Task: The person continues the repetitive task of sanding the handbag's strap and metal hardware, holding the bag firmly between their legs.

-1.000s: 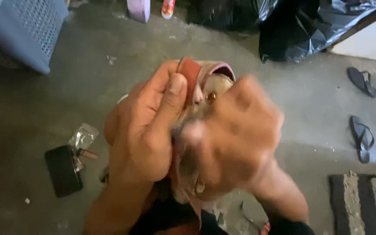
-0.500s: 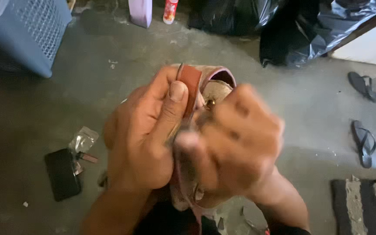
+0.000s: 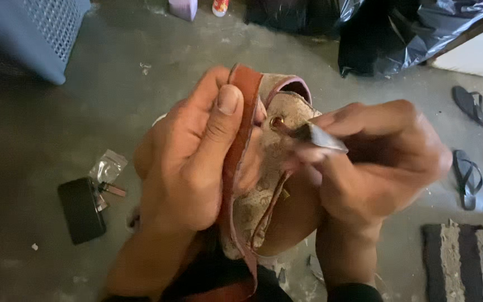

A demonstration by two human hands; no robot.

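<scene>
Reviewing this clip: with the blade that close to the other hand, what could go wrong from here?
1. The right hand pinches a small metal blade at the patterned bag, pointing toward the left hand; a slip could cut the left thumb.
2. The tip sits near the brass eyelet; it may skid off metal.
3. The brown strap could get nicked.

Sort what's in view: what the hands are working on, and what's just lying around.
In hand:
- beige patterned shoe with reddish-brown strap, gripped by left hand
- small metal blade, pinched in right hand, near the shoe's eyelet

Lying about:
- black phone
- plastic packet
- flip-flops
- blue basket
- black bags
- striped mat
</scene>
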